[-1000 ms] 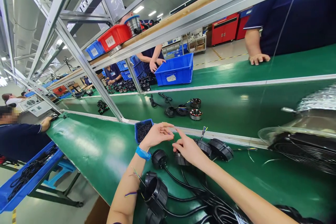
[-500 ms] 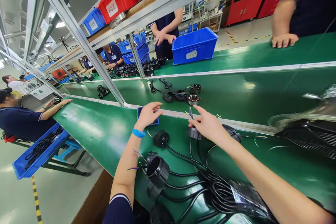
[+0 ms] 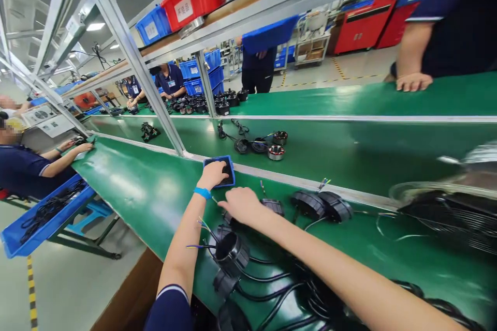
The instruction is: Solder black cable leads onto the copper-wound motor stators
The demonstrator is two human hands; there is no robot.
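Note:
My left hand, with a blue wristband, reaches into a small blue tray of small dark pieces. Its fingers are slightly apart, and the tips are partly lost against the dark contents. Close beside it, my right hand is closed at the thin wires of a round black cover, which is mostly hidden beneath the hand. Nearer to me stands an open black cover with coloured wires and a thick cable. Another black cover sits just right of my right hand.
Further black covers lie to the right, near a fan-like metal grille. Copper-wound rings rest on the middle strip. A metal post and overhead shelf cross the view. Co-workers stand opposite and sit at left.
My left hand has lowered into the small blue tray. My right hand has moved left from one upright cover to the wires of another. A co-worker opposite has lifted the large blue bin off the bench.

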